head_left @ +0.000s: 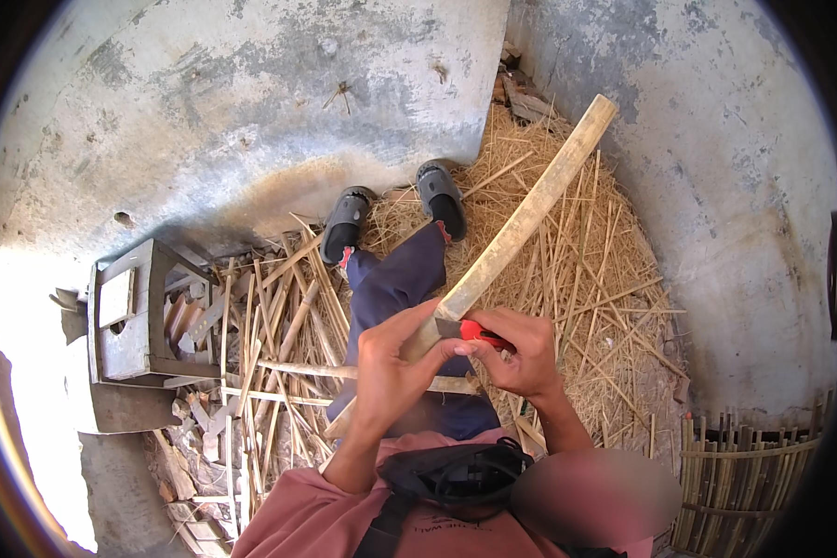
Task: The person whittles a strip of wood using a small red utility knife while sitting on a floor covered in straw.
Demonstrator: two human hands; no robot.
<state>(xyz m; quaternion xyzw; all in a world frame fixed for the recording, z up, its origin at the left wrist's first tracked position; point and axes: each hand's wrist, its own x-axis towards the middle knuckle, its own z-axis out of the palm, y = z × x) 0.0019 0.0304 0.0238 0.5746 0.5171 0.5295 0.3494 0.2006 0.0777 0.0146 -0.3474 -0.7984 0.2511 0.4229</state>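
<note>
A long pale bamboo slat runs from my lap up to the upper right. My left hand grips the slat near its lower part, thumb stretched toward the blade. My right hand is closed on a knife with a red handle, its blade pressed against the slat between the two hands. My legs in dark blue trousers and black slippers stretch out ahead.
Split bamboo strips and shavings litter the concrete floor to the left, straw-like scraps to the right. A small wooden stool lies on its side at left. A woven bamboo panel stands at lower right. A black pouch hangs on my chest.
</note>
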